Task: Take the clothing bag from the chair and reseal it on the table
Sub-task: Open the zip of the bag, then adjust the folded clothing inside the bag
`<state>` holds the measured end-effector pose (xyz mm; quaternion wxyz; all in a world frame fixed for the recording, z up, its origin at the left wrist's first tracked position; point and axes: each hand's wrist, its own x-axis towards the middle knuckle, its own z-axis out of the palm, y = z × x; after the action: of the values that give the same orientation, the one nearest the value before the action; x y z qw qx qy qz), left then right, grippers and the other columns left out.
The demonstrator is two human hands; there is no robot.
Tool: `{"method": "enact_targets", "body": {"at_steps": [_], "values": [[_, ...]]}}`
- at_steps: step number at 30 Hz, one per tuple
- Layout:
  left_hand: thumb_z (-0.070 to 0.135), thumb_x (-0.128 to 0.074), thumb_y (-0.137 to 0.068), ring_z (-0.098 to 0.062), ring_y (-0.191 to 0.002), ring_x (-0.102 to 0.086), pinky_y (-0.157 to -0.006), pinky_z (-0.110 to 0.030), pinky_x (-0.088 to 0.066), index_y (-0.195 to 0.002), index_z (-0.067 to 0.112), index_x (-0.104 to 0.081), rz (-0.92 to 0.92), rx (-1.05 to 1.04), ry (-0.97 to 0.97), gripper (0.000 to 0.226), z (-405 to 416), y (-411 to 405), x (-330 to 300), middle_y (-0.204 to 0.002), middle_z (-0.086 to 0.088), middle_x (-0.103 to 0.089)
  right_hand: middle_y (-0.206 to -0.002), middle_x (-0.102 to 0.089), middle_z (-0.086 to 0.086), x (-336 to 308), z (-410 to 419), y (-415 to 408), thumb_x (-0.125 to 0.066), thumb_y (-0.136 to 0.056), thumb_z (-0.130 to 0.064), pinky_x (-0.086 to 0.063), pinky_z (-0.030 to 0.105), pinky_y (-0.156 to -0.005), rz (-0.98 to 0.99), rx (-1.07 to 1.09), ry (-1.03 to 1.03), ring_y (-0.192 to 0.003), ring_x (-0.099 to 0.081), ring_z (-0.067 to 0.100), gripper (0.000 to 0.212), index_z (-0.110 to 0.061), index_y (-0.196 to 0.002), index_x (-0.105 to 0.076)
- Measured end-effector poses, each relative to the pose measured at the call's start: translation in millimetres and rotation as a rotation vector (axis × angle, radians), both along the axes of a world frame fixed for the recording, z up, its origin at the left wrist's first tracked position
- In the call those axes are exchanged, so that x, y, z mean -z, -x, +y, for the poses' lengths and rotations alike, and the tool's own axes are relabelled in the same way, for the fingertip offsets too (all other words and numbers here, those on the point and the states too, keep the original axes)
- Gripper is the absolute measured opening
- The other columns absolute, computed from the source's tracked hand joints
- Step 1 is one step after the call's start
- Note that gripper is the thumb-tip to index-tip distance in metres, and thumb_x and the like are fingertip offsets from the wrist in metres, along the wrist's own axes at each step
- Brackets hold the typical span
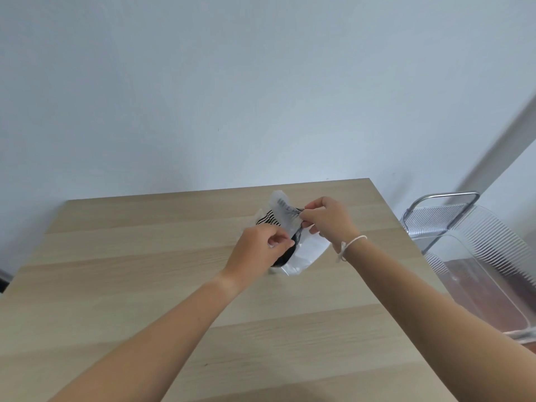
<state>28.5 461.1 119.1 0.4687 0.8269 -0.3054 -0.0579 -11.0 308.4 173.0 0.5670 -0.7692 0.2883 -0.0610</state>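
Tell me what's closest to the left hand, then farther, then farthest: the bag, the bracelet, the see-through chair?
1. Clothing bag: pinched by the left hand, on the table.
2. Bracelet: on the right wrist, across the bag.
3. See-through chair: off the table's right side.

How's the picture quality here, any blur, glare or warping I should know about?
Head view: soft, even light with only faint shadows under the bag on the table; no harsh glare; wide-angle bending skews the door frame and clear chair at right; the left hand and right hand look slightly soft.
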Motion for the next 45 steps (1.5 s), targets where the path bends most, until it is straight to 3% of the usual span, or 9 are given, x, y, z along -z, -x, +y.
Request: {"method": "enact_targets", "body": {"at_steps": [4,10,13,17,25,29,33,36,45], "values": [[0.028,-0.073,-0.075,-0.002,-0.061,-0.052,-0.06,-0.011,-0.043,-0.095,0.017,-0.071,-0.061,-0.019,-0.058,0.024,-3.4,2.2,1.7,-0.07,0.017,-0.056,-0.063,-0.062,0.002,-1.6,2.2,-0.1,-0.058,-0.079,-0.006,-0.032,0.008,-0.031,-0.006,0.004,-0.04,-0.05,-0.051,0.008,0.012,-0.016,-0.077,-0.053],[0.017,-0.068,-0.08,-0.003,-0.063,-0.055,-0.059,-0.007,-0.041,-0.081,0.015,-0.067,0.032,-0.042,-0.009,0.002,-5.2,-1.4,2.3,-0.072,0.008,-0.062,-0.065,-0.063,0.0,-1.2,2.9,2.3,-0.062,-0.081,-0.014,-0.035,0.01,-0.035,-0.031,-0.051,-0.028,-0.05,-0.051,0.008,0.008,-0.015,-0.084,-0.054],[0.017,-0.066,-0.082,0.003,-0.059,-0.055,-0.056,-0.005,-0.039,-0.075,0.02,-0.064,0.162,-0.07,0.043,0.008,-0.2,-7.2,0.6,-0.069,0.011,-0.063,-0.074,-0.064,-0.003,5.3,-1.9,7.5,-0.063,-0.081,-0.031,-0.038,0.019,-0.051,-0.082,-0.173,0.294,-0.059,-0.051,0.007,0.017,-0.02,-0.093,-0.058],[0.02,-0.063,-0.085,-0.01,-0.068,-0.06,-0.067,-0.023,-0.048,-0.078,0.02,-0.066,0.315,-0.099,0.121,0.008,9.6,-15.5,0.9,-0.076,-0.003,-0.069,-0.113,-0.058,-0.005,24.8,-9.7,17.3,-0.057,-0.079,-0.048,-0.036,0.034,-0.088,0.025,-0.332,0.846,-0.11,-0.046,0.02,0.043,-0.029,-0.118,-0.053],[0.018,-0.054,-0.088,-0.007,-0.063,-0.058,-0.059,-0.022,-0.047,-0.085,0.034,-0.064,0.471,-0.029,0.128,0.019,11.1,-23.7,-13.4,-0.074,0.004,-0.062,-0.108,-0.066,-0.004,28.2,-6.0,16.5,-0.063,-0.082,-0.024,-0.047,0.039,-0.089,0.047,-0.326,0.534,-0.098,-0.057,0.013,0.023,-0.025,-0.105,-0.062],[0.036,-0.064,-0.081,-0.003,-0.06,-0.054,-0.064,-0.027,-0.047,-0.086,0.031,-0.067,0.334,-0.028,0.092,0.008,5.5,-27.2,-20.5,-0.068,0.009,-0.059,-0.107,-0.063,-0.002,23.0,-0.4,13.9,-0.063,-0.082,-0.016,-0.046,0.03,-0.084,-0.024,-0.334,0.503,-0.095,-0.055,0.012,0.024,-0.021,-0.106,-0.061],[0.028,-0.067,-0.081,0.003,-0.048,-0.047,-0.06,-0.025,-0.042,-0.067,0.024,-0.067,0.22,-0.065,0.076,0.014,2.1,-30.5,-24.5,-0.049,0.018,-0.056,-0.103,-0.061,-0.004,23.1,1.5,12.8,-0.064,-0.081,-0.014,-0.045,0.029,-0.082,-0.043,-0.355,0.489,-0.095,-0.055,0.013,0.026,-0.02,-0.106,-0.06],[0.026,-0.064,-0.083,-0.001,-0.051,-0.05,-0.059,-0.025,-0.045,-0.066,0.024,-0.065,0.173,-0.108,0.037,0.017,6.2,-36.7,-31.7,-0.057,0.012,-0.058,-0.096,-0.058,-0.006,26.2,-2.9,12.0,-0.064,-0.081,-0.012,-0.044,0.027,-0.078,-0.051,-0.338,0.492,-0.09,-0.054,0.013,0.025,-0.021,-0.104,-0.06],[0.022,-0.064,-0.084,-0.013,-0.056,-0.049,-0.056,-0.025,-0.044,-0.067,0.016,-0.062,0.425,-0.299,0.275,0.019,46.6,-83.4,-59.3,-0.063,-0.001,-0.053,-0.072,-0.059,-0.008,39.5,-44.8,19.2,-0.064,-0.081,-0.011,-0.039,0.024,-0.06,-0.036,-0.176,0.407,-0.074,-0.054,0.014,0.011,-0.019,-0.075,-0.06]]}}
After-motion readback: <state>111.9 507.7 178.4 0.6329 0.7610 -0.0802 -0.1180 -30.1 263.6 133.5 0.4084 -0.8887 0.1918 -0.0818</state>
